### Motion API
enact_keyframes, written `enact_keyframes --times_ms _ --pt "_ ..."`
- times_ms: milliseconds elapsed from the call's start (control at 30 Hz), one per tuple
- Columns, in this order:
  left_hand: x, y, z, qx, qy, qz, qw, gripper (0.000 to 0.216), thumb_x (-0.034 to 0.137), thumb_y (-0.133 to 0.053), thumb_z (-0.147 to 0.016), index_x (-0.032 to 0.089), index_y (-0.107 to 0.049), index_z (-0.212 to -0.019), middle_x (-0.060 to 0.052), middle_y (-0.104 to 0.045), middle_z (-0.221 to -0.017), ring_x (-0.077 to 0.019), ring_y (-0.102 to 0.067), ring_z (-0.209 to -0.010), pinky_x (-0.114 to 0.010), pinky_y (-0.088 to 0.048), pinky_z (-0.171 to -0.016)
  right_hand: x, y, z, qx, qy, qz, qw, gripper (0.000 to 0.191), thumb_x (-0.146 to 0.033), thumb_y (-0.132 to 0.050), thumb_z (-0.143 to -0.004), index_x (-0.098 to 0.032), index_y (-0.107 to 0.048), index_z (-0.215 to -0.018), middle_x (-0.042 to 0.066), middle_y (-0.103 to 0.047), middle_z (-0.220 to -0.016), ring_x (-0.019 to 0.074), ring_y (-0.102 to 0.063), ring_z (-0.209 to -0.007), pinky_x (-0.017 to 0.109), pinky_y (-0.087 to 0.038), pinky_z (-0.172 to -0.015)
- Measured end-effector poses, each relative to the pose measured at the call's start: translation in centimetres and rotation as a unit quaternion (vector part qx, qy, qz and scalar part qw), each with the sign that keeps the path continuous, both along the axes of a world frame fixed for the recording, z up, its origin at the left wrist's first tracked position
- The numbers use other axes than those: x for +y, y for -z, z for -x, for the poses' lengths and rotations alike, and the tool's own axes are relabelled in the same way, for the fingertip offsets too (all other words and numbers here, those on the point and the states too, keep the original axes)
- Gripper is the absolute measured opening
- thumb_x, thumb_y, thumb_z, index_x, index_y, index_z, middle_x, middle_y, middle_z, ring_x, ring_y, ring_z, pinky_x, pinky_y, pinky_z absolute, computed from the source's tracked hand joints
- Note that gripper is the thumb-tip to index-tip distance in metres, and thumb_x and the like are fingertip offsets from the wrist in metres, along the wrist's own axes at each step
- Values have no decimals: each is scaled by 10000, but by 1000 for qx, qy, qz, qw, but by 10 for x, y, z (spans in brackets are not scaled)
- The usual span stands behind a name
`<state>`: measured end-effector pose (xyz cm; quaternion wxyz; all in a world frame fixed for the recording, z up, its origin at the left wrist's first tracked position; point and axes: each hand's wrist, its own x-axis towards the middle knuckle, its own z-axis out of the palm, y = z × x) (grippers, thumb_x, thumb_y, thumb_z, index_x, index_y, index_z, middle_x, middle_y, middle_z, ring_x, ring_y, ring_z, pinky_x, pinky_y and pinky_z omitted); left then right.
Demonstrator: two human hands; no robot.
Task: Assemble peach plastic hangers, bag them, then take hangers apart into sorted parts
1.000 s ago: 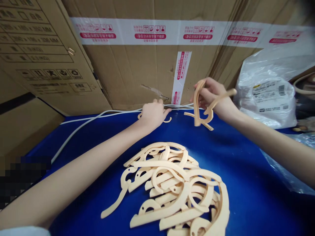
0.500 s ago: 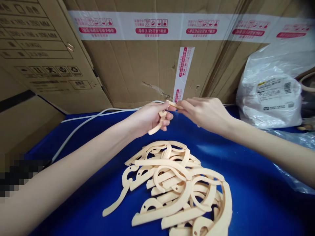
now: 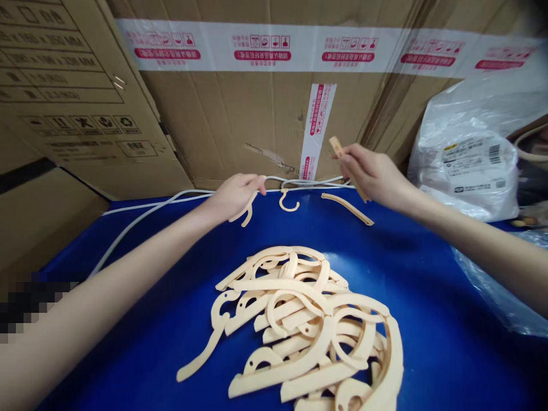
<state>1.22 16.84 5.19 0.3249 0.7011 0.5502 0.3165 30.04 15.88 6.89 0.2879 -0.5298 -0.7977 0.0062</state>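
My left hand (image 3: 240,195) is closed, fingertips pinched, at the back of the blue surface. A curved, pale beige hanger piece (image 3: 247,216) pokes out beneath it, partly hidden by the fingers. Raised off the surface, my right hand (image 3: 372,174) grips a beige hanger arm (image 3: 337,146), whose end sticks out past the thumb. Between the hands lie a loose hanger hook (image 3: 291,208) and a separate slim hanger arm (image 3: 349,209). Closer to me, a heap of beige folding hangers (image 3: 314,297) lies overlapped and tangled.
A blue surface (image 3: 149,337) carries everything. Cardboard boxes (image 3: 222,125) with printed tape stand behind it, and a white cable (image 3: 128,228) runs along their foot. At the right sits a labelled plastic bag (image 3: 471,165), with clear plastic film (image 3: 488,285) in front.
My hands have parted: the left moved left, the right rose and moved right with the hanger arm. The loose hook and slim arm now show between them. The heap stays put.
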Motion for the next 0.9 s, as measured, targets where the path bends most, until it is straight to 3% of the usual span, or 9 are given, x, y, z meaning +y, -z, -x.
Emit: enact_keyframes --times_ms 133,300,500,633,700,800,867,900 --pt "26 13 31 80 -37 -4 996 290 434 -677 -821 160 -738 -748 -41 -712 -714 -192 -627 -700 -261 -440 -638 -4 8 -40 -3 11 -14 1000 177 -368 -518 -942 -207 -537 -1012 124 -735 -969 230 -686 -750 327 -469 -677" --pt "32 30 43 171 -60 -40 983 249 413 -718 -777 175 -767 -832 -75 -780 -860 -227 -691 -788 -282 -483 -700 -14 38 -68 -34 -42 13 998 79 -308 -575 -879 -242 -532 -874 153 -711 -1050 284 -692 -956 384 -510 -821" --pt "20 25 42 322 -90 -69 940 282 439 -641 -856 184 -760 -864 -106 -759 -907 -300 -702 -877 -331 -476 -726 -14 55 -89 -19 -77 55 995 338 -537 -681 -810 -243 -662 -976 145 -628 -1251 344 -624 -1185 510 -486 -1017" --pt "5 10 39 408 -109 -98 901 405 487 -542 -914 140 -720 -1024 -198 -705 -1144 -408 -663 -1045 -417 -463 -795 -19 54 -88 2 -94 126 988 417 -621 -684 -801 -237 -728 -959 129 -650 -1256 351 -629 -1189 535 -465 -1059" --pt "-8 0 41 429 -95 -103 892 435 503 -481 -945 143 -698 -1057 -199 -700 -1138 -413 -661 -1035 -425 -452 -783 -22 53 -82 13 -103 149 983 406 -616 -619 -860 -239 -739 -957 116 -681 -1247 337 -643 -1175 531 -466 -1057" --pt "-40 -18 45 441 -41 -86 893 459 618 -466 -931 223 -699 -944 -105 -733 -933 -338 -681 -846 -380 -429 -696 -25 54 -72 45 -77 162 983 421 -621 -589 -882 -243 -715 -1015 98 -727 -1182 319 -685 -1082 506 -523 -970" --pt "-68 -29 46 415 73 -83 903 464 677 -471 -916 276 -694 -982 -46 -732 -915 -276 -670 -779 -350 -425 -669 -25 56 -64 56 -37 159 985 469 -656 -625 -841 -232 -684 -1030 99 -749 -1084 308 -715 -931 472 -566 -833" --pt "-83 -32 45 392 135 -84 906 444 664 -503 -908 280 -690 -1029 -43 -731 -991 -273 -676 -838 -346 -440 -693 -24 57 -60 52 -20 153 987 493 -669 -645 -817 -225 -667 -1031 100 -753 -1033 299 -716 -856 453 -570 -765"
